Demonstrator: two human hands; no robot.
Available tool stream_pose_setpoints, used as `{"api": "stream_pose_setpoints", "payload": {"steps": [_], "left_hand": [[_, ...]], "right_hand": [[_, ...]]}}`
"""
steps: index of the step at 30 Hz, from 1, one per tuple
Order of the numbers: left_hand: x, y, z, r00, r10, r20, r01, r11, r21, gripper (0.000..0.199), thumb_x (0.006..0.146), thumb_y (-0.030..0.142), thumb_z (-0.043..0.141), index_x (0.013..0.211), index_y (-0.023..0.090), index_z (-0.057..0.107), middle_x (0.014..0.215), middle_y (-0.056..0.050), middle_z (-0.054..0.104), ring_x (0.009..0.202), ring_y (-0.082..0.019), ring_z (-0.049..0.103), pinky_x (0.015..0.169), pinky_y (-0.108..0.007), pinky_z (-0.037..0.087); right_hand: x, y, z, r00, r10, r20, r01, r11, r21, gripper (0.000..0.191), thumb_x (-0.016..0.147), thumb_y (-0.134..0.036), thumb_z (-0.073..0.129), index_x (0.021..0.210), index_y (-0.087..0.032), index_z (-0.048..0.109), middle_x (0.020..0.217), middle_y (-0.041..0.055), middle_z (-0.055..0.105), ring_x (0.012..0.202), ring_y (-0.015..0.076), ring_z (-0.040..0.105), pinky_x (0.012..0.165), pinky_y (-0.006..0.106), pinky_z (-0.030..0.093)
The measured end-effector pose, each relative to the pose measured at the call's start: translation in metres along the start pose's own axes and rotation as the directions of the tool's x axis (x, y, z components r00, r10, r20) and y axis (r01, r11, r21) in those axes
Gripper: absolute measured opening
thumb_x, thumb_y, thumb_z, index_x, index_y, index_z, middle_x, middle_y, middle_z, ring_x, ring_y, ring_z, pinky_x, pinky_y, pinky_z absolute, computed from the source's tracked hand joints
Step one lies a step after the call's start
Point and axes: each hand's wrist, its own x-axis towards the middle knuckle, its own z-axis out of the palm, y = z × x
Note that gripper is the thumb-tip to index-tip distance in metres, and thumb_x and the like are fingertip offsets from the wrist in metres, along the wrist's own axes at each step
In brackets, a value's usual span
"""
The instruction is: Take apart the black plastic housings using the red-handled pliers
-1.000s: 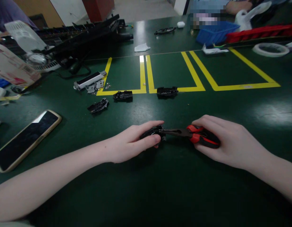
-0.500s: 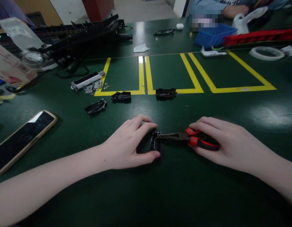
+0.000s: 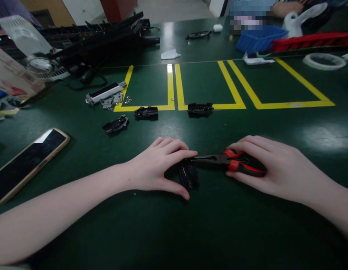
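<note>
My right hand [image 3: 264, 168] is closed round the red and black handles of long-nose pliers [image 3: 216, 159], whose jaws point left. The jaw tips meet the upper end of a small black part [image 3: 189, 175] on the green table. Around that part is my left hand [image 3: 159, 167], index finger across its top near the tips and thumb apart below. Beyond my hands lie similar black parts: one at left [image 3: 115, 125], one in the middle [image 3: 146, 113] and one at right [image 3: 200, 109]. Whether the jaws grip anything is hidden by my finger.
A phone [image 3: 30, 161] lies at left. Farther back are a white-and-black bar [image 3: 106, 93] with metal plates, yellow tape outlines [image 3: 213, 107], a white fan [image 3: 27, 41], long black assemblies, a blue bin [image 3: 258, 39] and a tape roll [image 3: 323, 61]. A person's arm shows at the back right.
My left index finger has moved right over the plier tips, and my thumb has come away from the black part. The part has turned slightly. The whole view has shifted a little.
</note>
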Motion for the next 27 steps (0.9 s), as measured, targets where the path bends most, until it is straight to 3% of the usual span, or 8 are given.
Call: {"api": "stream_pose_setpoints", "payload": {"steps": [6, 11, 14, 17, 22, 27], "left_hand": [[0.000, -0.008, -0.006, 1.000, 0.012, -0.005, -0.011, 1.000, 0.011, 0.083, 0.078, 0.065, 0.074, 0.142, 0.016, 0.051, 0.129, -0.012, 0.059, 0.113, -0.028, 0.053, 0.094, -0.039, 0.042], [0.002, -0.013, -0.010, 1.000, -0.015, -0.012, 0.015, 0.999, -0.048, 0.047, 0.087, 0.052, 0.071, 0.119, 0.018, 0.065, 0.109, -0.005, 0.062, 0.100, -0.020, 0.055, 0.087, -0.033, 0.041], [0.004, -0.011, -0.010, 0.998, -0.053, -0.016, 0.051, 0.997, -0.065, 0.036, 0.090, 0.048, 0.069, 0.107, 0.017, 0.067, 0.097, -0.002, 0.064, 0.090, -0.017, 0.056, 0.082, -0.031, 0.040], [0.004, -0.009, -0.010, 0.997, -0.065, -0.030, 0.063, 0.996, -0.056, 0.043, 0.086, 0.056, 0.070, 0.105, 0.018, 0.067, 0.095, -0.002, 0.065, 0.089, -0.018, 0.057, 0.080, -0.031, 0.040], [0.003, -0.010, -0.009, 0.998, -0.048, -0.031, 0.047, 0.999, -0.013, 0.071, 0.081, 0.063, 0.072, 0.135, 0.020, 0.056, 0.104, -0.005, 0.065, 0.093, -0.021, 0.058, 0.080, -0.032, 0.041], [0.003, -0.011, -0.008, 1.000, 0.012, 0.009, -0.013, 0.996, 0.084, 0.046, 0.090, 0.055, 0.065, 0.119, 0.019, 0.066, 0.104, -0.004, 0.063, 0.093, -0.019, 0.057, 0.080, -0.031, 0.040]], "right_hand": [[-0.001, 0.003, 0.004, 0.999, 0.009, -0.046, -0.008, 0.999, 0.033, 0.047, 0.086, -0.061, 0.061, 0.116, -0.024, 0.063, 0.101, 0.0096, 0.070, 0.081, 0.0264, 0.068, 0.062, 0.040, 0.058], [-0.006, -0.002, 0.005, 0.992, -0.014, -0.124, 0.019, 0.999, 0.038, 0.044, 0.088, -0.057, 0.061, 0.117, -0.025, 0.061, 0.105, 0.0086, 0.068, 0.085, 0.0256, 0.068, 0.067, 0.039, 0.058], [-0.007, -0.012, 0.002, 0.989, 0.039, -0.146, -0.030, 0.997, 0.069, 0.037, 0.089, -0.048, 0.062, 0.118, -0.026, 0.061, 0.113, 0.0088, 0.067, 0.093, 0.0274, 0.069, 0.076, 0.041, 0.058], [-0.008, -0.021, -0.001, 0.987, 0.080, -0.143, -0.066, 0.993, 0.101, 0.035, 0.089, -0.047, 0.063, 0.119, -0.029, 0.060, 0.112, 0.0069, 0.067, 0.092, 0.0279, 0.069, 0.076, 0.043, 0.058], [-0.009, -0.026, -0.004, 0.989, 0.053, -0.138, -0.039, 0.994, 0.100, 0.036, 0.089, -0.048, 0.063, 0.120, -0.030, 0.059, 0.111, 0.0079, 0.068, 0.090, 0.0292, 0.069, 0.075, 0.045, 0.058], [-0.011, -0.026, -0.004, 0.991, 0.052, -0.125, -0.040, 0.995, 0.095, 0.037, 0.089, -0.047, 0.063, 0.122, -0.031, 0.059, 0.111, 0.0075, 0.068, 0.092, 0.0303, 0.069, 0.076, 0.047, 0.057]]}}
